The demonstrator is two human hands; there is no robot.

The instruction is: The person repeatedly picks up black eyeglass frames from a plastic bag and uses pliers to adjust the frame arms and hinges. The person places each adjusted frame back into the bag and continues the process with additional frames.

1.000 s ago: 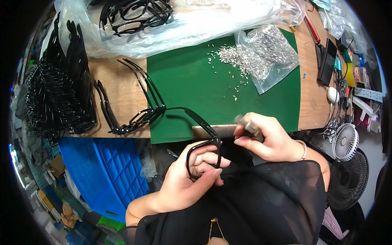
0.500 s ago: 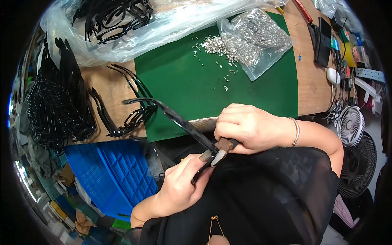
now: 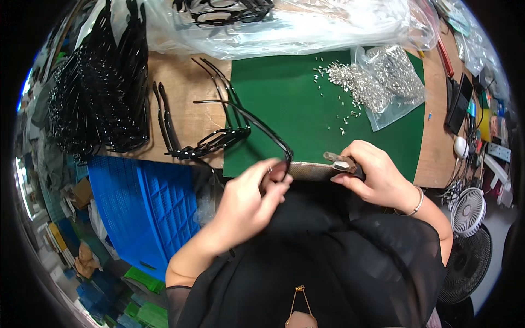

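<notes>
My left hand [image 3: 240, 202], smeared by motion, is closed on a black eyeglass frame [image 3: 261, 124] at the front edge of the green mat [image 3: 284, 104]. One long temple of the frame reaches up and left over the mat; the rest is hidden by my fingers. To the right, my right hand [image 3: 377, 174] is wrapped round a pair of pliers [image 3: 342, 163], whose jaws point left, apart from the frame. More black eyeglass frames [image 3: 210, 145] lie at the mat's left edge. Small silvery pieces [image 3: 340, 74] spill from a clear bag [image 3: 402, 82] on the mat.
A big heap of black eyeglass frames [image 3: 98, 98] stands at the left. Clear plastic sheeting [image 3: 328, 27] with frames covers the back. Below the table's left edge is a blue crate [image 3: 123, 218]. A phone [image 3: 458, 104], cables and a white fan [image 3: 468, 212] are at the right.
The pliers have come away from the eyeglass frame and moved to the right. My hands have drawn apart, each keeping its hold. The whole view has shifted.
</notes>
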